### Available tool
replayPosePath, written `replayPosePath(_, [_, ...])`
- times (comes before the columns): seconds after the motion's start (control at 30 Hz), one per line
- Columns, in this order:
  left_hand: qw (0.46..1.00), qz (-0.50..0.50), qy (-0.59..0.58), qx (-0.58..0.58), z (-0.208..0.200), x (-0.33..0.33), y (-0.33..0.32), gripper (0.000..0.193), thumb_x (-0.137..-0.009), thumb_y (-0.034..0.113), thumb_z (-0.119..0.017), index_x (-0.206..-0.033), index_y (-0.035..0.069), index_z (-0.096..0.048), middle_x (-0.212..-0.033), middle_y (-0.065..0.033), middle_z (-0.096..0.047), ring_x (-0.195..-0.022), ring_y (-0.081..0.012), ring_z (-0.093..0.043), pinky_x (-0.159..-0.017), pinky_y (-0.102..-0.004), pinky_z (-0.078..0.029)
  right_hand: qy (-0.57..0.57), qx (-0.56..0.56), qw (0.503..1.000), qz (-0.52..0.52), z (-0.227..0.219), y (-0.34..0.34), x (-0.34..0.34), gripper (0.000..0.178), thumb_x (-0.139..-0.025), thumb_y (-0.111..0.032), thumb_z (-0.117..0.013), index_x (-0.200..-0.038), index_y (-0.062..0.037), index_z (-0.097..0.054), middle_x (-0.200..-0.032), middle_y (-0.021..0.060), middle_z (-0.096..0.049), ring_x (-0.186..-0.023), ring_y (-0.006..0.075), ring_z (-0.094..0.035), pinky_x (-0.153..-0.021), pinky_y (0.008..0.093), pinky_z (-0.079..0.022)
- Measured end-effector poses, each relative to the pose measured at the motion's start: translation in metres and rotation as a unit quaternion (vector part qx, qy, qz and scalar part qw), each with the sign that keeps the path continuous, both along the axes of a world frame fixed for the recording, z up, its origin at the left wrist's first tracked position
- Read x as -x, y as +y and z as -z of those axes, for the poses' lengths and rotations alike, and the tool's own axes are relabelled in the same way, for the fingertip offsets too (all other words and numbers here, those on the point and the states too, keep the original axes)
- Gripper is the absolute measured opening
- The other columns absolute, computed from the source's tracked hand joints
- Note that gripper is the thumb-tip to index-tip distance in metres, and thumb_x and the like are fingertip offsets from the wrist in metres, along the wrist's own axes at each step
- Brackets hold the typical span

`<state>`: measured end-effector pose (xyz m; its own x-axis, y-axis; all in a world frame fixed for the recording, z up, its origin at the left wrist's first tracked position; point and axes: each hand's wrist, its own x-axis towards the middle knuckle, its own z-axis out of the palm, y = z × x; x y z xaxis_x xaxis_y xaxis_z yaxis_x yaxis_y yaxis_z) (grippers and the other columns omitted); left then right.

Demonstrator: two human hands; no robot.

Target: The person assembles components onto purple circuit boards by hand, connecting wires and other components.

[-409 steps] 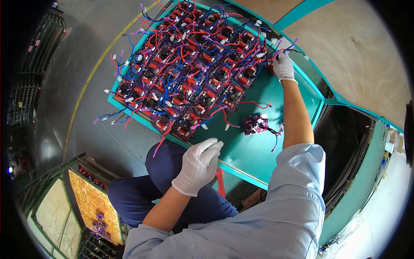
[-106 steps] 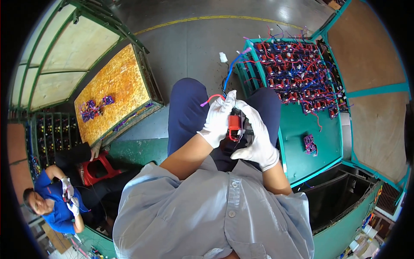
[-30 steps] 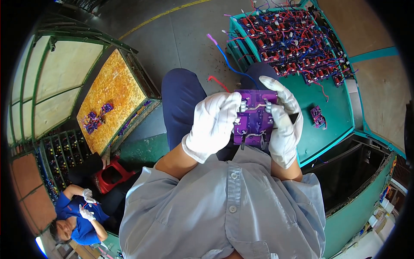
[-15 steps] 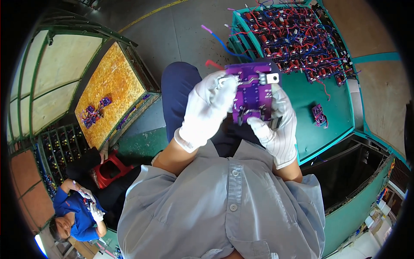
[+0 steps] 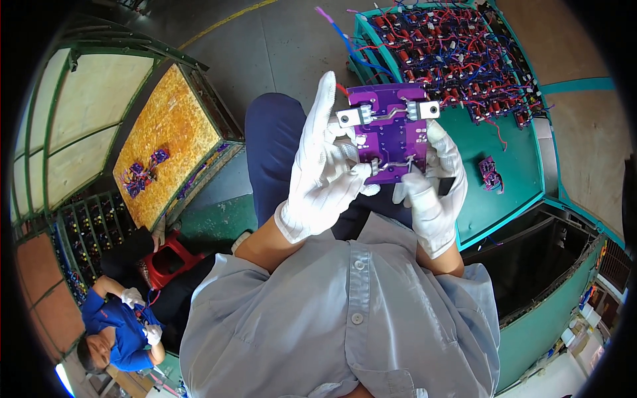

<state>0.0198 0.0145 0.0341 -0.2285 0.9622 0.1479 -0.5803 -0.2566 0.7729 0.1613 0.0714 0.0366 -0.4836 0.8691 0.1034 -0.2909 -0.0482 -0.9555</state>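
Grey floor with a yellow line (image 5: 229, 24) stretches beyond the seated person's knees, and a teal table (image 5: 501, 212) stands to the right with a dense crowd of wired boards (image 5: 444, 63) on its far part. Nearer, one lone board (image 5: 491, 174) lies apart from that crowd.

The purple board (image 5: 391, 136) is up in front of the person's lap, clear of any table, its soldered underside facing the camera. A metal tab juts out at each upper side, the left tab (image 5: 353, 117) and the right tab (image 5: 423, 110). Gloved left hand (image 5: 325, 159) is partly closed on the board's left side, thumb at the lower-left metal part and one long finger pointing upward past the tab. Gloved right hand (image 5: 434, 186) is half curled around the lower-right corner; whether it bears any weight cannot be told.

The step in hand looks like checking or adjusting the metal parts along the edges. A next move would call for a firm left hold, with the right fingertips free to reach the leads.

Both gloves hide the lower corners, and a blue wire (image 5: 348, 43) and a short red wire (image 5: 342, 89) stick out beyond the top edge, where they could snag. Leftward, a mottled orange table (image 5: 176, 113) carries a small cluster of boards (image 5: 141, 178); below it are a red stool (image 5: 171, 266) and a co-worker (image 5: 126, 331) in a blue shirt.
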Motion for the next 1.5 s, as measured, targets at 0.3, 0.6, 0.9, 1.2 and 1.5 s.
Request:
replayPosePath(0.3, [1.000, -0.001, -0.027, -0.010, 0.014, -0.007, 0.004, 0.061, -0.081, 0.002, -0.050, -0.134, -0.001, -0.020, -0.127, -0.0110, -0.040, -0.115, -0.0202, -0.042, -0.096, -0.0347, -0.035, 0.031, 0.158, 0.987, 0.001, 0.002, 0.011, -0.001, 0.042, -0.083, -0.025, -0.047, -0.110, 0.0069, -0.048, -0.076, 0.0112, -0.059, -0.038, 0.0081, -0.044, -0.035, 0.0187, -0.034])
replayPosePath(0.6, [0.997, -0.032, 0.034, 0.063, 0.009, -0.005, 0.004, 0.049, -0.093, 0.021, -0.034, -0.133, -0.002, -0.020, -0.128, -0.0104, -0.039, -0.115, -0.0167, -0.041, -0.098, -0.0296, -0.031, 0.187, 0.168, 0.968, -0.020, 0.021, 0.005, -0.001, 0.070, -0.077, -0.051, -0.054, -0.117, 0.0044, -0.043, -0.102, 0.0147, -0.057, -0.080, 0.0162, -0.059, -0.055, 0.0217, -0.048])
replayPosePath(0.9, [0.980, -0.052, 0.190, 0.031, 0.003, 0.001, 0.001, 0.046, -0.090, 0.010, -0.039, -0.131, -0.005, -0.025, -0.130, -0.0144, -0.036, -0.119, -0.0200, -0.037, -0.099, -0.0310, -0.028, 0.123, 0.124, 0.976, -0.130, 0.034, 0.013, -0.016, 0.067, -0.072, -0.032, -0.066, -0.122, 0.0052, -0.039, -0.089, 0.0100, -0.058, -0.045, 0.0074, -0.049, -0.040, 0.0159, -0.032])
replayPosePath(1.2, [0.984, -0.022, 0.051, 0.170, -0.015, -0.016, 0.003, 0.059, -0.088, 0.023, -0.050, -0.135, 0.006, -0.019, -0.098, 0.0026, -0.046, -0.072, -0.0006, -0.040, -0.064, -0.0159, -0.040, 0.142, 0.157, 0.975, -0.063, 0.037, 0.011, -0.029, 0.051, -0.071, -0.025, -0.068, -0.108, 0.0056, -0.049, -0.080, 0.0127, -0.060, -0.038, 0.0101, -0.047, -0.035, 0.0187, -0.034])
replayPosePath(1.5, [0.976, 0.060, 0.131, 0.162, 0.004, -0.013, 0.014, 0.041, -0.089, 0.001, -0.034, -0.129, -0.003, -0.028, -0.134, -0.0194, -0.030, -0.112, -0.0194, -0.043, -0.094, -0.0303, -0.033, 0.228, 0.158, 0.953, -0.119, 0.057, 0.025, -0.035, 0.050, -0.076, -0.025, -0.061, -0.111, 0.0068, -0.046, -0.068, 0.0120, -0.058, -0.040, 0.0107, -0.047, -0.038, 0.0199, -0.036])
